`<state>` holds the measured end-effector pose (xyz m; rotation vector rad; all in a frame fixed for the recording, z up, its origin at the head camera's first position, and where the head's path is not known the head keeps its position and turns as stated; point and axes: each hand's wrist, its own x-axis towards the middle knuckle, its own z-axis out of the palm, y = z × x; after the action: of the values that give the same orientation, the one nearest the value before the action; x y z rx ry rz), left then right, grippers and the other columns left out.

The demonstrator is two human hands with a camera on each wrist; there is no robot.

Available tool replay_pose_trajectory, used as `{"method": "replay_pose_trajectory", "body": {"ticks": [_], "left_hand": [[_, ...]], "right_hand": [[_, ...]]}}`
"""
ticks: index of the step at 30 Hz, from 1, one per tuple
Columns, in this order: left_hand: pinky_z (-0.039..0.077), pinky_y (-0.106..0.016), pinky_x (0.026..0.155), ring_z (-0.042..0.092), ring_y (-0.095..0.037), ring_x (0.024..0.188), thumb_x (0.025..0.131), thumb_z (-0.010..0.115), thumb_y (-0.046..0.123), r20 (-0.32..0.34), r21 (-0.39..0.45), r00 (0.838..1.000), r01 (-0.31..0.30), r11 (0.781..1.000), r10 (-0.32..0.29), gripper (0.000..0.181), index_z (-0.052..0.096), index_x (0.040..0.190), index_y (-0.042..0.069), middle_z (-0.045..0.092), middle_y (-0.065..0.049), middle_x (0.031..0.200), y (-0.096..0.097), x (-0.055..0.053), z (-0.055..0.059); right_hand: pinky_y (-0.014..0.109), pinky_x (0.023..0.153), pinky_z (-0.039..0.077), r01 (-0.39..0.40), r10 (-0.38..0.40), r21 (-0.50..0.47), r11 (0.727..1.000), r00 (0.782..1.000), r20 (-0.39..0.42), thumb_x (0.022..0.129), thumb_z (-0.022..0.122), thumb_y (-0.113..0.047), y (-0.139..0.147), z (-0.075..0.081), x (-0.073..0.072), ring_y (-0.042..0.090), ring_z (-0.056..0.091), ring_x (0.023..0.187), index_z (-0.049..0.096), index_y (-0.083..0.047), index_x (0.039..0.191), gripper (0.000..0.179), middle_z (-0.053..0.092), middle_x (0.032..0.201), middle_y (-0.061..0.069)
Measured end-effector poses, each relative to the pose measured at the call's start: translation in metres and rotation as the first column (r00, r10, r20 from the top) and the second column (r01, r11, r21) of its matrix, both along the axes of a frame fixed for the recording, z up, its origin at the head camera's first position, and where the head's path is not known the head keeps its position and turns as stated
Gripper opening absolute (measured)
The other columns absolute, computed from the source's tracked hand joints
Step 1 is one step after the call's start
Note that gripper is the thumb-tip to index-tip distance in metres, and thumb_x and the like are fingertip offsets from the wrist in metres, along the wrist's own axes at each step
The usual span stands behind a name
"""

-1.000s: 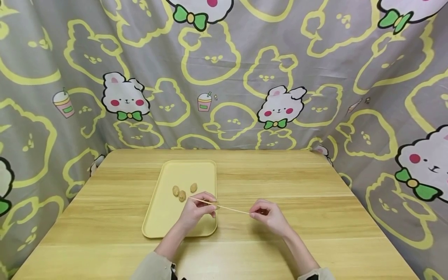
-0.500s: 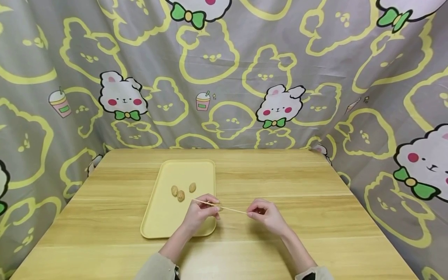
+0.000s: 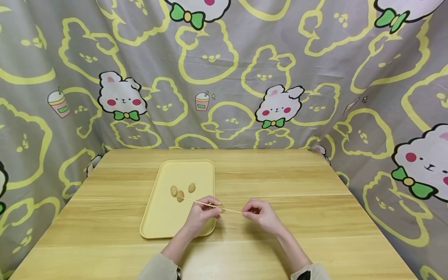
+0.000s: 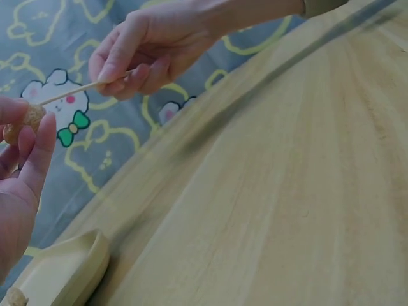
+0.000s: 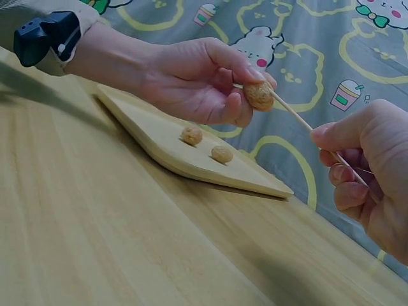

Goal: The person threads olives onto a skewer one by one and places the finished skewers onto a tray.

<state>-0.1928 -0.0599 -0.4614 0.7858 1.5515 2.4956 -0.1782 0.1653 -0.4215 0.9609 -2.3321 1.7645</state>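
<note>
My left hand (image 3: 198, 218) pinches a round, rough, golden-brown meatball (image 5: 258, 96) between thumb and fingers, over the tray's right edge. To its right, my right hand (image 3: 262, 216) holds one end of a thin wooden skewer (image 3: 232, 210). In the right wrist view the skewer enters the meatball's near side, and a short bit of stick shows beyond it. From the head, its far end reaches left past the left hand. Three similar meatballs lie on the yellow tray (image 3: 162, 223): a left one (image 3: 174, 190), a middle one (image 3: 180, 194) and a right one (image 3: 191, 187).
The tray stands left of centre on a wooden table (image 3: 280, 175). A grey curtain (image 3: 224, 46) with yellow outlines and rabbit faces hangs behind the table and at both sides.
My right hand has moved left, closer to the left hand. The skewer's far end sticks out further left beyond the left hand, which has shifted slightly right.
</note>
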Motion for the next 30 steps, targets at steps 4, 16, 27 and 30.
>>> {"method": "replay_pose_trajectory", "body": {"ticks": [4, 16, 27, 30], "left_hand": [[0.056, -0.027, 0.06, 0.062, -0.014, 0.064, 0.079, 0.059, -0.014, -0.016, -0.025, 1.0, -0.016, 1.0, 0.016, 0.013, 0.054, 0.089, -0.018, 0.058, -0.005, 0.088, 0.001, 0.0, -0.002], [0.055, -0.024, 0.059, 0.061, -0.013, 0.06, 0.078, 0.062, -0.01, 0.033, -0.102, 0.996, -0.078, 0.992, 0.082, 0.028, 0.045, 0.093, -0.027, 0.058, -0.003, 0.088, 0.005, 0.005, -0.006], [0.055, -0.024, 0.06, 0.062, -0.014, 0.06, 0.079, 0.063, -0.007, 0.067, -0.101, 0.994, -0.081, 0.992, 0.089, 0.033, 0.043, 0.095, -0.027, 0.057, -0.005, 0.089, 0.004, 0.005, -0.008], [0.055, -0.024, 0.061, 0.062, -0.014, 0.06, 0.08, 0.063, -0.007, 0.07, -0.104, 0.994, -0.076, 0.992, 0.084, 0.032, 0.044, 0.095, -0.027, 0.057, -0.006, 0.088, 0.005, 0.005, -0.009]], "right_hand": [[0.015, 0.053, 0.041, -0.005, 0.005, -0.005, 1.0, 1.0, 0.0, 0.078, 0.063, 0.013, -0.003, 0.0, 0.001, 0.006, 0.048, 0.064, 0.063, 0.009, 0.079, 0.005, 0.056, 0.071, 0.02], [0.017, 0.054, 0.041, 0.021, -0.023, 0.035, 0.999, 0.999, 0.033, 0.078, 0.064, 0.011, -0.008, -0.013, -0.004, 0.005, 0.047, 0.064, 0.064, 0.005, 0.08, 0.006, 0.057, 0.072, 0.016], [0.018, 0.054, 0.042, 0.03, -0.03, 0.011, 0.999, 0.998, 0.059, 0.08, 0.066, 0.005, -0.01, -0.033, -0.014, 0.005, 0.049, 0.065, 0.067, -0.003, 0.08, 0.009, 0.059, 0.074, 0.006], [0.018, 0.054, 0.043, 0.029, -0.03, 0.013, 0.999, 0.998, 0.057, 0.08, 0.066, 0.005, -0.01, -0.035, -0.015, 0.005, 0.049, 0.065, 0.067, -0.003, 0.08, 0.009, 0.059, 0.073, 0.005]]}}
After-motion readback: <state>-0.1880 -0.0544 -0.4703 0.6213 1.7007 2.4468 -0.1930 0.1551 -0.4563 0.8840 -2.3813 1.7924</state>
